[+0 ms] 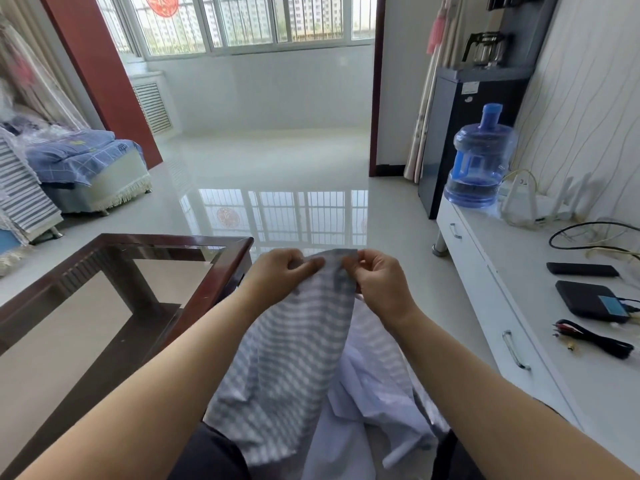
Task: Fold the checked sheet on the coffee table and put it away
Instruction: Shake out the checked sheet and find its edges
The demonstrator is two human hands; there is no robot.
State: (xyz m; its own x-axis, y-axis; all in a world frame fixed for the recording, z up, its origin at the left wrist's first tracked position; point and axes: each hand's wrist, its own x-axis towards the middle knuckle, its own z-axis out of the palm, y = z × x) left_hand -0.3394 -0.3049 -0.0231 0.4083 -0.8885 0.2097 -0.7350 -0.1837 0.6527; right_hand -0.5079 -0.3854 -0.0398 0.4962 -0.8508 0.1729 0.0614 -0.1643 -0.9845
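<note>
The grey-and-white checked sheet (298, 348) hangs in front of me, bunched and draping down onto my lap. My left hand (280, 275) pinches its top edge on the left, and my right hand (377, 282) pinches the same edge a little to the right, the two hands almost touching. The held edge is lifted level with the near right corner of the dark wooden coffee table (214, 271), which has a glass top and stands to my left. No part of the sheet lies on the table.
A white low cabinet (491, 306) runs along the right, carrying a blue water jug (479, 161), cables and black boxes (588, 299). A dark water dispenser (464, 133) stands behind it. A sofa with blue bedding (79, 157) is far left. Glossy tiled floor lies ahead.
</note>
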